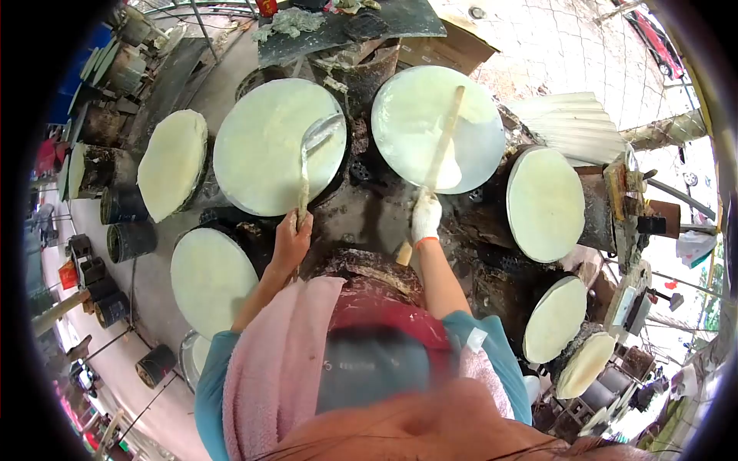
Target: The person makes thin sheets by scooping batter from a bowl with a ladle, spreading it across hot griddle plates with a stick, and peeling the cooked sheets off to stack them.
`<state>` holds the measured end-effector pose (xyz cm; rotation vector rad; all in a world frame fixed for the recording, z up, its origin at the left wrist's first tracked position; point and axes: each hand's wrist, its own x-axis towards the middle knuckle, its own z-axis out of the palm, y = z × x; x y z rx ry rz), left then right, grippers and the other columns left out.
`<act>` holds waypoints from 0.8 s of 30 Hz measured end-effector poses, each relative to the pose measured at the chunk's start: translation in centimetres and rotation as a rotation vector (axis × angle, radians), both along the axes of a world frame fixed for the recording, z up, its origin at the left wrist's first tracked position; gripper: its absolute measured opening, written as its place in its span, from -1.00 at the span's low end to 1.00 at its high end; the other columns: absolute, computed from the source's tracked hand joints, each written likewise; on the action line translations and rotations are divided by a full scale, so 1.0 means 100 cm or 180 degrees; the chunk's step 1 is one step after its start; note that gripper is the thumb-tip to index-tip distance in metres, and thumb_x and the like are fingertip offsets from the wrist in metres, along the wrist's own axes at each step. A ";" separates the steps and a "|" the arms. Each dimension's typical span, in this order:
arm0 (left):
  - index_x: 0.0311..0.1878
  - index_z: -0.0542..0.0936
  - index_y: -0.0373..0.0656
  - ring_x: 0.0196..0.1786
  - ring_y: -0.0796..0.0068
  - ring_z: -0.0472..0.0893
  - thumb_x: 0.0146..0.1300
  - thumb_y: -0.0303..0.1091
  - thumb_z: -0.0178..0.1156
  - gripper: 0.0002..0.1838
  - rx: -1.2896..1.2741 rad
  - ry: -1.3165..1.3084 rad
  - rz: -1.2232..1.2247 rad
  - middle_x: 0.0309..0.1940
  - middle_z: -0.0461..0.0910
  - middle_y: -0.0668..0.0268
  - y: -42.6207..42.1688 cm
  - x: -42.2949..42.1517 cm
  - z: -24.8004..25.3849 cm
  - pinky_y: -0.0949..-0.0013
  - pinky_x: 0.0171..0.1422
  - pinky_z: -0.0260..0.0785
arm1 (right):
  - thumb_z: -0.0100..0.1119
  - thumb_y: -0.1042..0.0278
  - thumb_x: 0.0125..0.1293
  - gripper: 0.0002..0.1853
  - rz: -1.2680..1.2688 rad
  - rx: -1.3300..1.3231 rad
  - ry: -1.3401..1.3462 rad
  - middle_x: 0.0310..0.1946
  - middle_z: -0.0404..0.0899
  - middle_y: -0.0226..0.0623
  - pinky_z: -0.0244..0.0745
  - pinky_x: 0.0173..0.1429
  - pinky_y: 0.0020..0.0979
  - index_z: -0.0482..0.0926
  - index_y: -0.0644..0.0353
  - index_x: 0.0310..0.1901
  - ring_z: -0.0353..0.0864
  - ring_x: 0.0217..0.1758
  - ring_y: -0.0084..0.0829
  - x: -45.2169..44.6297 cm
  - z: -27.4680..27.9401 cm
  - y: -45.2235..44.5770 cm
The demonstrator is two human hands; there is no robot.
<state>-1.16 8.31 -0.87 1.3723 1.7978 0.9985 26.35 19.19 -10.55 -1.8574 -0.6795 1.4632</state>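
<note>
My left hand [294, 237], bare, is wrapped round the handle of a metal ladle [323, 132]. The ladle's bowl is over the right part of a large round griddle [265, 154] coated with pale batter. My right hand [426, 217], in a white glove, grips a long flat wooden stick [446, 142]. The stick lies across a second round griddle [403, 115], where batter covers part of the surface and a whiter patch lies beside the stick. Its lower end sticks out below my glove.
More round griddles with pale sheets stand at the left [173, 163], lower left [211, 280], right [544, 203] and lower right [555, 319]. A dark board [400, 19] is at the top. A large bowl [383, 296] is just before me.
</note>
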 end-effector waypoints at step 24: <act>-0.28 0.39 -0.17 -0.79 0.66 0.21 0.38 -0.32 0.06 -0.85 -0.0886 -0.1142 0.0913 -0.70 0.28 0.47 0.000 0.159 0.023 0.53 -0.73 0.04 | -0.15 0.01 0.43 -0.56 0.1646 0.0637 -0.2399 -0.41 0.62 0.11 0.51 -0.18 -0.01 0.54 0.26 -0.22 0.62 -0.28 0.11 0.209 0.011 0.060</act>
